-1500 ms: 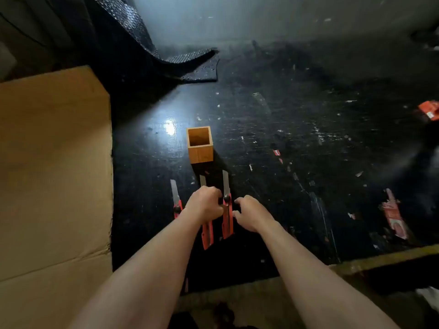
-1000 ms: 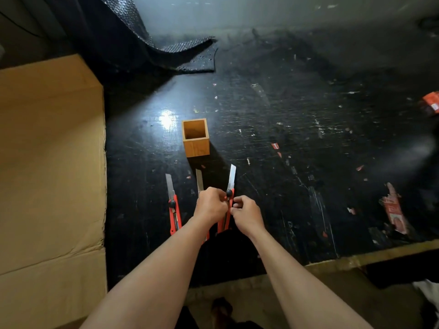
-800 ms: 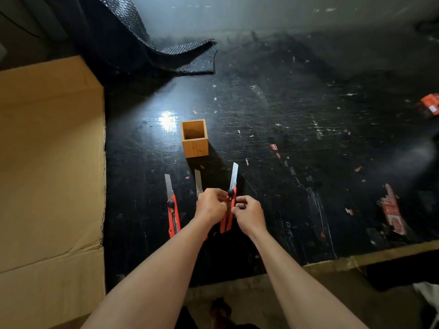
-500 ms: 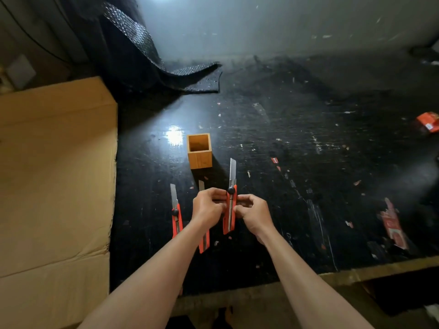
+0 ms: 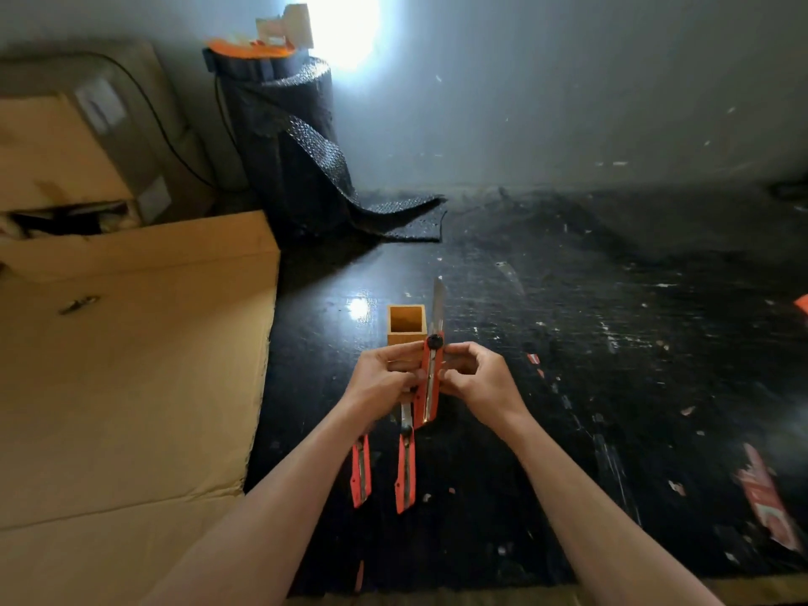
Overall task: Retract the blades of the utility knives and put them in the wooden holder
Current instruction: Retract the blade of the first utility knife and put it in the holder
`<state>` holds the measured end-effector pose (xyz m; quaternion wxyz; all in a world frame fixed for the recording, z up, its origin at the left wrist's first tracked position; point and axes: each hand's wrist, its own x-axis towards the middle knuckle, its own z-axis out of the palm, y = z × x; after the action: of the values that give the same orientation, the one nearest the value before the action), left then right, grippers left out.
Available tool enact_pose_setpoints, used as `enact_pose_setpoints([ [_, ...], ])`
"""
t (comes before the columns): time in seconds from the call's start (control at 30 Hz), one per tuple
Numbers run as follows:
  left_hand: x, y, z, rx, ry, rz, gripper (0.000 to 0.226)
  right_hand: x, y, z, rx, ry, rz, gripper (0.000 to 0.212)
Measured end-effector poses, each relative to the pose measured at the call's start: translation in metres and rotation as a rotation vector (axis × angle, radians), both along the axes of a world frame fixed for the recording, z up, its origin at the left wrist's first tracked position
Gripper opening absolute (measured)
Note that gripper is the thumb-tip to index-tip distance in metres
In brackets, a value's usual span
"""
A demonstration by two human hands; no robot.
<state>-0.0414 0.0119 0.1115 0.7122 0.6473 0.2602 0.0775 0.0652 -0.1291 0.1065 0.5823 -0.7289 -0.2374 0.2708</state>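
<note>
Between the left hand (image 5: 382, 378) and right hand (image 5: 478, 378) – both pinching it – stands a utility knife (image 5: 430, 378), blade out.

Left floor knife's (image 5: 361, 474) blade end behind the left forearm (image 5: 306, 465).

Pale grey wall (image 5: 568, 89) is running behind; bright light glare (image 5: 345, 28) is washing out its upper part. Scuffed black floor (image 5: 612, 343) is reflecting light. Cardboard boxes (image 5: 131, 365) are sitting at left; a dark textured mat roll (image 5: 284, 137) is standing against the wall.
</note>
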Motion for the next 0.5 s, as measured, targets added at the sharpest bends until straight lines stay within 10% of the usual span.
enact_pose_setpoints([
  [0.23, -0.002, 0.011, 0.027, -0.043, -0.101, 0.055, 0.041, 0.01, 0.031, 0.053, -0.022, -0.608, -0.036, 0.02],
  [0.5, -0.008, 0.017, 0.048, -0.06, -0.184, 0.131, 0.054, 0.003, 0.045, 0.084, -0.051, -0.684, 0.01, 0.02],
])
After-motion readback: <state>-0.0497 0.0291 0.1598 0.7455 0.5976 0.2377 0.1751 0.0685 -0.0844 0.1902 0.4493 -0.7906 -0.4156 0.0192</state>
